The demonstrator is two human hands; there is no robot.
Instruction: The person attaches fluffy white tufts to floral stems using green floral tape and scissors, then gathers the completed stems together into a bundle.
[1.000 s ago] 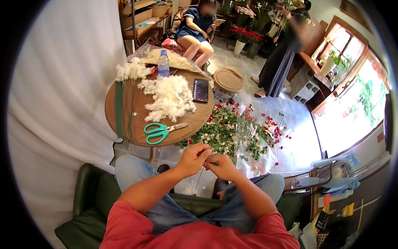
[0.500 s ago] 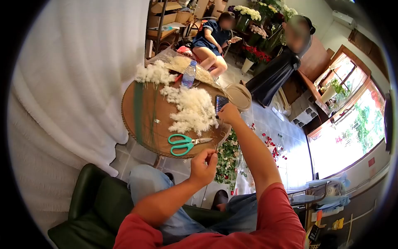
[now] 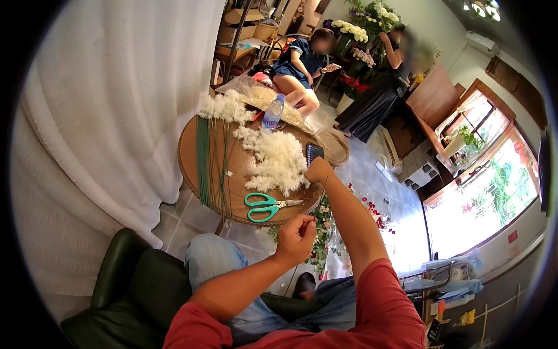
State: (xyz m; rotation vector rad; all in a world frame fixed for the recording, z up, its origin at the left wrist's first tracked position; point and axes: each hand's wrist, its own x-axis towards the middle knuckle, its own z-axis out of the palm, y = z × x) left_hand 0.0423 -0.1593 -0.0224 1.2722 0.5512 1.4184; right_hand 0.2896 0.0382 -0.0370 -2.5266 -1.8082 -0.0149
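My left hand (image 3: 296, 237) is closed in front of the round wooden table's near edge; a thin stem seems to pass near its fingers, too fine to tell for sure. My right hand (image 3: 318, 170) is closed at the table's right edge, beside the fluffy cream flowers (image 3: 278, 160) and just below a dark phone (image 3: 314, 152). A thin stem shows by this hand, but what its fingers grip is hidden. Teal-handled scissors (image 3: 263, 207) lie on the table (image 3: 192, 154), blades pointing right. Green wires (image 3: 203, 157) lie at the table's left.
A water bottle (image 3: 272, 113) stands behind the flowers, near more cream flowers (image 3: 226, 107). A round tray (image 3: 334, 145) is beyond the phone. Cut greenery and red petals (image 3: 378, 215) lie on the floor. One person sits behind the table; another stands by flower buckets.
The view has shifted, moving the table slightly right and down in it. Both my hands remain closed near the table's right side. The standing person has raised an arm toward the flowers.
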